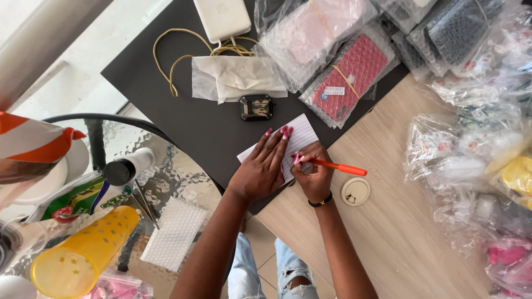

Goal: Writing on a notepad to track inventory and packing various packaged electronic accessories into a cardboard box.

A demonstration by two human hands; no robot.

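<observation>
Orange plastic pen (pixel 339 166) over white lined paper slip (pixel 292 143); pink painted nails. Above the slip: camouflage-patterned small case (pixel 256 107), red bubble-wrapped phone case (pixel 351 77). Far left of it: yellow star-printed plastic cup (pixel 83 254). Black mat (pixel 194 122) beneath.

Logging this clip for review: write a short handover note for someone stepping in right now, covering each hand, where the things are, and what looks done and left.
Left hand: flat on the lined paper, pinning it to the dark mat.
Right hand: grips an orange pen, tip at the paper's lower edge.
Nearby: small camouflage case above the paper; bagged phone cases beyond it.
Done: paper laid out and held, pen at the paper. Any writing is hidden by the hands.
Left: cannot tell how much of the sheet is unfilled.
</observation>
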